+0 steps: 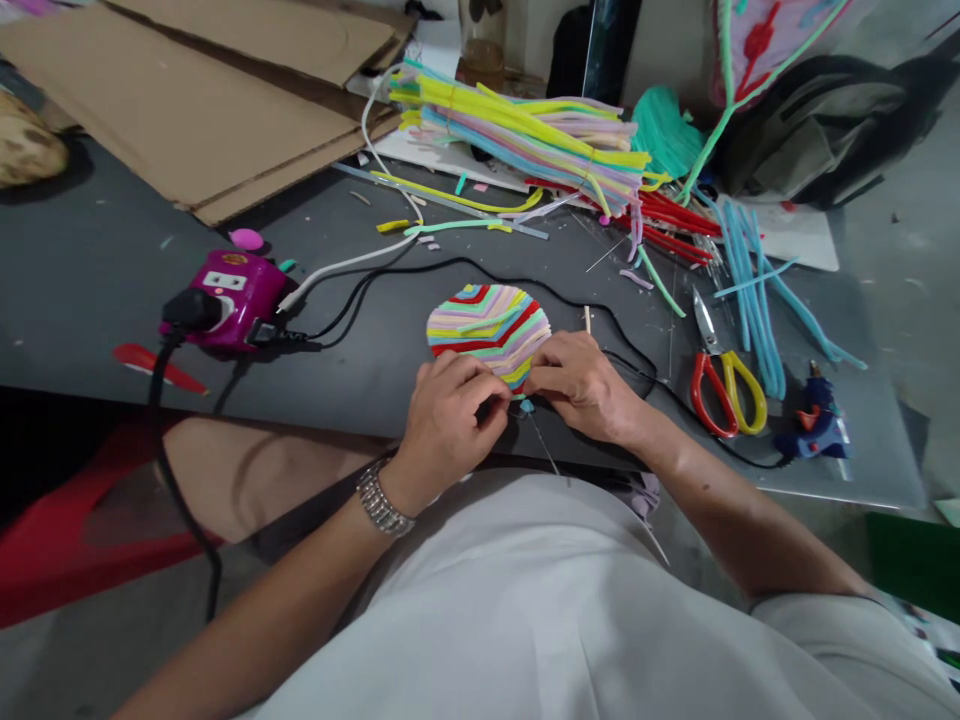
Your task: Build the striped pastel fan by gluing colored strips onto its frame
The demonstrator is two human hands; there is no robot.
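A round, flat piece covered in zigzag stripes of coloured pipe cleaners [487, 318] lies at the table's front edge. My left hand [450, 410] is closed at its lower left rim, thumb and forefinger drawn together. At the lower right rim, my right hand [581, 385] pinches with bent fingers; its fingertips are partly hidden. A small blue tuft [526, 406] with a thin wire hanging down shows between the hands, just below the round piece.
Scissors [721, 385] and a blue glue gun [817, 420] lie to the right. Pipe cleaner bundles [525, 125] are piled at the back, near cardboard sheets [247, 80]. A purple power socket block [229, 300] stands at left, its cables crossing the table.
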